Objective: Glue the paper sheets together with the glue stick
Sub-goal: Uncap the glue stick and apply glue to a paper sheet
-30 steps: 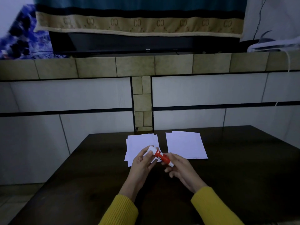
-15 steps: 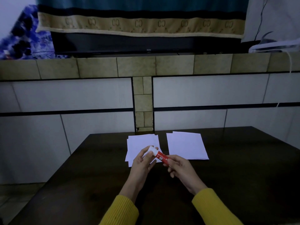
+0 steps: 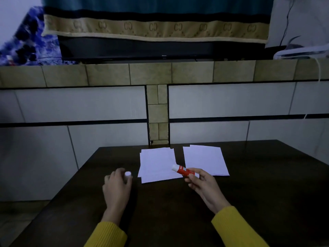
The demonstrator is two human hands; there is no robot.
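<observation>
- Cap point(image 3: 128, 174) is off, pinched by the left hand point(image 3: 116, 187) near the table's point(image 3: 267, 193) left.
- Right hand point(image 3: 203, 184) grips the glue stick point(image 3: 184, 170).
- Both paper stacks point(image 3: 157, 164) lie unglued, I judge.

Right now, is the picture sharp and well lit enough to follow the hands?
Head view: dim overall, the dark wooden table swallows detail; the left hand at the small white cap is motion-blurred; the right hand holding the red glue stick is sharper; wide-angle bending at the edges.
</observation>
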